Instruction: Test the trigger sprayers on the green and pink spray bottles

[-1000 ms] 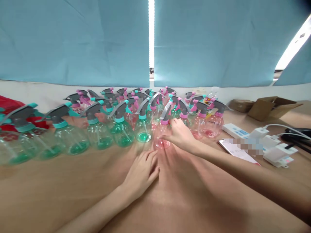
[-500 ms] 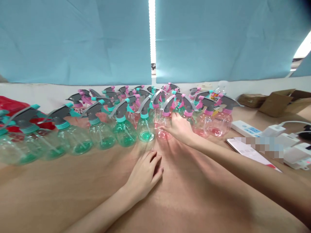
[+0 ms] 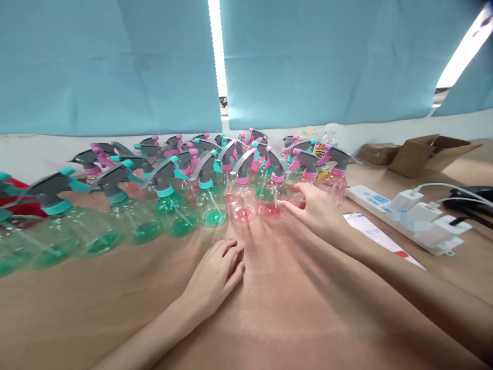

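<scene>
My right hand [image 3: 321,211] is beside a pink-collared spray bottle [image 3: 273,204] with some pink liquid in it. Its thumb and fingers are apart, the thumb tip close to that bottle; whether they touch I cannot tell. Another pink spray bottle [image 3: 308,163] stands behind this hand, its lower part hidden. My left hand [image 3: 215,275] rests on the tabletop with loosely bent fingers and nothing in it. In front of it stand a pink spray bottle [image 3: 243,203] and a green spray bottle [image 3: 211,208], both upright.
Several green spray bottles [image 3: 138,221] line the left side, with more behind. On the right lie a phone [image 3: 373,234] and a white power strip [image 3: 404,221] with chargers and cables. An open cardboard box [image 3: 414,156] sits farther back. Blue curtains [image 3: 327,61] hang behind.
My right hand has moved right, away from the pink bottle by the green one, to the right side of its neighbour. My left hand stays on the table. The view has turned slightly right.
</scene>
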